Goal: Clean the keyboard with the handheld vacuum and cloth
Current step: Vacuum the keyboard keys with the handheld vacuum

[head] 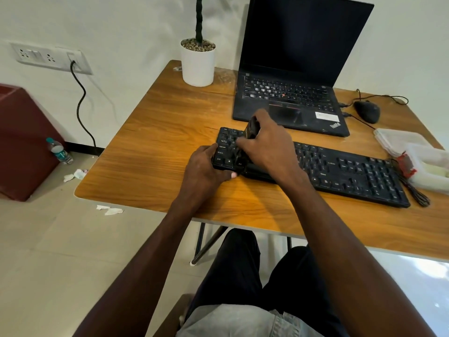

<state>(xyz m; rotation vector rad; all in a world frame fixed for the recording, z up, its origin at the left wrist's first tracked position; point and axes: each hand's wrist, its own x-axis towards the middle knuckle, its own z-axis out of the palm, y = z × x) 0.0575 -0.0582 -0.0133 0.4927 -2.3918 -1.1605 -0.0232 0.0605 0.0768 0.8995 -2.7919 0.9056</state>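
A black full-size keyboard (345, 173) lies across the wooden table (155, 152) in front of a laptop. My left hand (205, 166) grips the keyboard's left end, thumb along its front edge. My right hand (269, 144) holds a small black handheld vacuum (251, 127) upright, its lower end down on the keys at the left side. Much of the vacuum is hidden by my fingers. No cloth is plainly visible.
An open black laptop (291, 93) stands behind the keyboard, a wired mouse (367, 111) to its right. A white plant pot (198, 62) sits at the back. Clear plastic boxes (413, 152) and a coiled cable (413, 188) crowd the right edge. Paper scraps (109, 210) lie on the floor.
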